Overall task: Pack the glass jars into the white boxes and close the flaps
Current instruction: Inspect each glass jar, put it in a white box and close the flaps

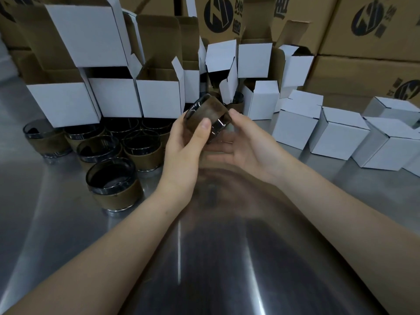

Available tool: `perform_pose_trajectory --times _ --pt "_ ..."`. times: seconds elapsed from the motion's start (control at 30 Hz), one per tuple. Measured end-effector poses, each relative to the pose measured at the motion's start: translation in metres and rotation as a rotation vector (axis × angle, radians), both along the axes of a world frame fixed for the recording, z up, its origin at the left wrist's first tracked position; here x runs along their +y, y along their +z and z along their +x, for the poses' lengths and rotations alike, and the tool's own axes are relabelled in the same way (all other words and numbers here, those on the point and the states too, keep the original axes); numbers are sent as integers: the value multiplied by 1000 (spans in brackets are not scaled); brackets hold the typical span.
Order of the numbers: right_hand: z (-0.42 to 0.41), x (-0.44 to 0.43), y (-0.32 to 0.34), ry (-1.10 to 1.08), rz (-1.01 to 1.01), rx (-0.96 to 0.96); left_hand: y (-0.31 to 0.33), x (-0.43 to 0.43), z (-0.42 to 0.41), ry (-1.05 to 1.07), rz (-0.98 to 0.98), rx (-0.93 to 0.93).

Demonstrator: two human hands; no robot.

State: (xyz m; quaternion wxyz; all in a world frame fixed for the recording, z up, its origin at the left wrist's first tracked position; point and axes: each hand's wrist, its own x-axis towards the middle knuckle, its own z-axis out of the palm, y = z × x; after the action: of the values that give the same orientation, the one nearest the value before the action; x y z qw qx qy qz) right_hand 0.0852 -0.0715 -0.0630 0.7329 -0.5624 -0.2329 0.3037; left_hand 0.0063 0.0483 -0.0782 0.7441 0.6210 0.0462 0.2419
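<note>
Left hand (184, 151) grips the held jar (205, 111) above the steel table (56, 219), thumb pressed on its brown sleeve and fingers curled round behind. Right hand (245, 142) lies alongside, its thumb tip touching the jar's right edge and its fingers stretched flat underneath; they are blurred, so they seem to support the glass rather than grip it. The jar is tilted, mouth turned up and to the left, clear of the table. To the left, a cluster of other jars (111, 180) stands upright on the table, each in a brown sleeve. To the right sit closed white boxes (338, 133). Behind the cluster, open white boxes (159, 98) stand in rows with flaps raised. Brown cartons (363, 26) with black logos are stacked at the back
</note>
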Motion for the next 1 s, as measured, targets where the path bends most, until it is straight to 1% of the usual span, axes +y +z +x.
perform_pose_trajectory --times 0.1,0.2,0.33,0.4,0.5,0.6,0.73,0.83,0.9,0.93,1.0 --pt "2 -3 2 -24 86 -67 -1 -1 0 63 45 3" --pt "1 -5 3 -114 145 -121 -1 0 1 112 -14 -4" --pt "-2 -2 1 -206 122 -188 -1 2 2 40 -118 17" --pt "-5 1 0 -240 68 -268 -2 3 2 -19 -144 12" --pt "-10 4 0 -308 1 -443 0 3 1 -120 -174 3" --pt "-11 6 -3 -348 -39 -627 1 2 0 -153 -179 33" --pt "-12 9 -11 -357 -134 -950 1 1 0 -177 -368 9" --pt "-12 10 -15 -412 -185 -1180 1 2 1 -213 -453 -15" --pt "-12 10 -15 -411 -191 -1207 2 3 2 -225 -474 -27" --pt "-12 10 -14 -391 -195 -1174 2 4 2 -231 -491 -35" --pt "-12 8 -11 -334 -205 -1033 2 3 3 -245 -531 -49"
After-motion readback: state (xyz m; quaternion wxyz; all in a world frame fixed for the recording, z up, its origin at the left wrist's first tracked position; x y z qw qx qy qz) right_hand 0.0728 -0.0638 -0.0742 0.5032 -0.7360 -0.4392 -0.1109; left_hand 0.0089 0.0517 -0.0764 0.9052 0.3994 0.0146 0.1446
